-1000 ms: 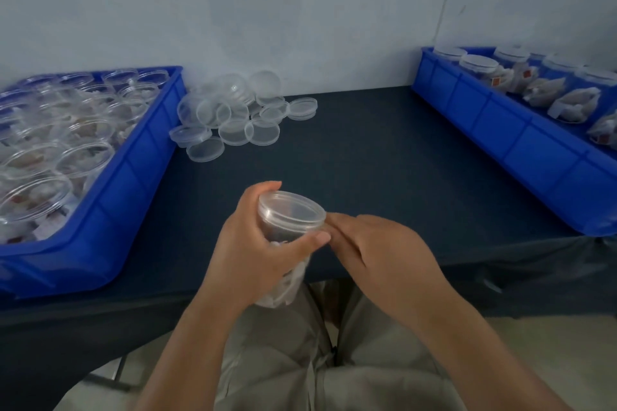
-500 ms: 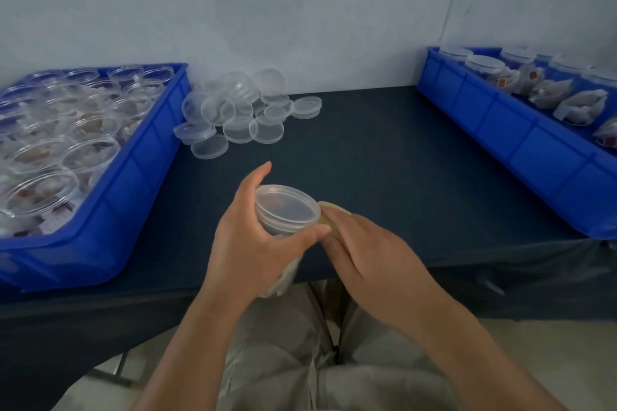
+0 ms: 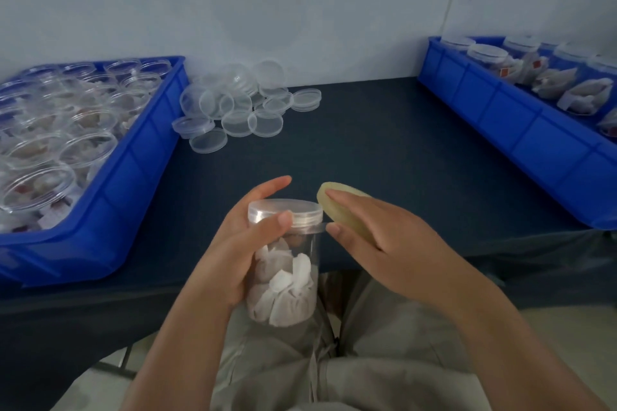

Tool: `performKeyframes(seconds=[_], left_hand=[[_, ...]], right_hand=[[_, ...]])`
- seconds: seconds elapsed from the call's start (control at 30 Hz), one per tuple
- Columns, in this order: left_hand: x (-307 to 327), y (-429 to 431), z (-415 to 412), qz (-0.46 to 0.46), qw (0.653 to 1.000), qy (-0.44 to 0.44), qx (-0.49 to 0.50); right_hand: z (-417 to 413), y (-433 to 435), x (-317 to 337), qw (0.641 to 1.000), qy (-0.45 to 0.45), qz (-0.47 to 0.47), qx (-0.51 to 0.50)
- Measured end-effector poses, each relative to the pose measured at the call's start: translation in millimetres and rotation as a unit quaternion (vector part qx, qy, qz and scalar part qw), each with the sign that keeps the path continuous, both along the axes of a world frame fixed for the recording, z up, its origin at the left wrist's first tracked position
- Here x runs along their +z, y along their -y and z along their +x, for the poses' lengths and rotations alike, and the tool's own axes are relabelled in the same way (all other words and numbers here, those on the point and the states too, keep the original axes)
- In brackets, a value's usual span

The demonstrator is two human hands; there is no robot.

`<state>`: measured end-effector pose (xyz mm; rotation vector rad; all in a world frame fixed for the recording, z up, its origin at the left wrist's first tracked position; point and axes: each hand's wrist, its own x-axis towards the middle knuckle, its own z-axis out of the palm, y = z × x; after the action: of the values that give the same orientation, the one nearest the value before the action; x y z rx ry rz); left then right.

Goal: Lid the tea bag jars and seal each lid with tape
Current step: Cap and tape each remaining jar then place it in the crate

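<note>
Fingers (image 3: 270,185) of the left hand (image 3: 230,253) wrap one jar (image 3: 287,277) of tea bags, lid (image 3: 283,208) on, upright above the near edge of the table (image 3: 367,143) and over the person's lap. The right hand (image 3: 384,243) pinches one tape roll (image 3: 334,210) between thumb and fingers, just beside the lid. Of two blue bins, the left bin (image 3: 133,183) holds many open jars (image 3: 43,177). A pile of loose lids (image 3: 240,103) beside it overlaps too much to count. The right bin (image 3: 534,140) holds at least five lidded jars (image 3: 485,53).
</note>
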<state>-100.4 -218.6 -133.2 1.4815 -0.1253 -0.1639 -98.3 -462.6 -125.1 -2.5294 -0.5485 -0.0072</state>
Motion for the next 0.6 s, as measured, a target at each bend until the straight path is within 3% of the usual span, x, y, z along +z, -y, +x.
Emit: performKeyframes(seconds=[0.13, 0.23, 0.3, 0.47, 0.6], left_hand=[[1.5, 4.0, 0.1, 0.096, 0.993, 0.07, 0.006], [4.9, 10.4, -4.2, 0.202, 0.969, 0.123, 0.073], [5.1, 14.6, -6.1, 0.224, 0.958, 0.139, 0.114], [2.8, 22.5, -13.4, 0.256, 0.937, 0.185, 0.149], [9.0, 22.2, -16.9, 0.319, 0.905, 0.233, 0.155]], right_hand=[[-2.1, -4.2, -2.4, 1.0, 0.008, 0.021, 0.01], [-2.2, -6.4, -1.9, 0.999, 0.025, 0.03, 0.006], [-3.4, -8.0, -3.0, 0.998, 0.055, 0.016, -0.021], [-11.7, -21.4, -8.3, 0.984, 0.146, -0.04, -0.09], [-4.4, -24.2, -11.2, 0.976, 0.126, -0.146, -0.097]])
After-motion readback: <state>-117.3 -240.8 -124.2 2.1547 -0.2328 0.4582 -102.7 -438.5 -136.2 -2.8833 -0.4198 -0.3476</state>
